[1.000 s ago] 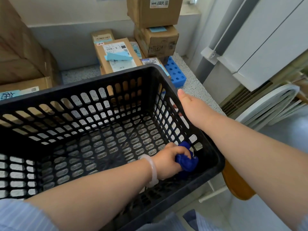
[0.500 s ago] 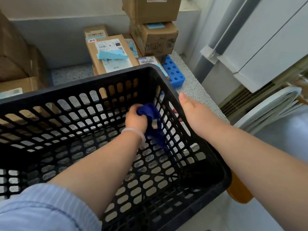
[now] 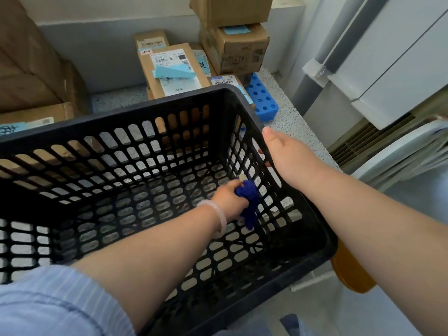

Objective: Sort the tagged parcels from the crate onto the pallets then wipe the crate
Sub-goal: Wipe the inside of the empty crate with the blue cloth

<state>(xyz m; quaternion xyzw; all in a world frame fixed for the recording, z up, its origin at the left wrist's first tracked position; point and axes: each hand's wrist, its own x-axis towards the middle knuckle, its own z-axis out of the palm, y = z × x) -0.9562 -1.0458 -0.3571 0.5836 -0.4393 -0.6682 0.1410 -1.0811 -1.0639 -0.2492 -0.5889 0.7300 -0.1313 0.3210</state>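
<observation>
A black slotted plastic crate (image 3: 116, 122) fills the middle of the view, with no parcels inside it. My left hand (image 3: 229, 198) is down inside the crate near its right wall and grips a bunched dark blue cloth (image 3: 248, 202) against the mesh. My right hand (image 3: 291, 156) holds the crate's right rim, thumb along the top and fingers wrapped over the outer side. Cardboard parcels with blue tags (image 3: 172, 69) lie stacked behind the crate.
A blue pallet block (image 3: 263, 99) sits on the speckled floor at the back right beside stacked cartons (image 3: 235, 47). Large brown boxes (image 3: 31, 76) stand at the left. White panels (image 3: 388, 69) and a vent line the right side.
My left hand with the cloth went from the crate's near right corner up to the top of the right wall, then came back down along that wall. My right hand stayed on the rim.
</observation>
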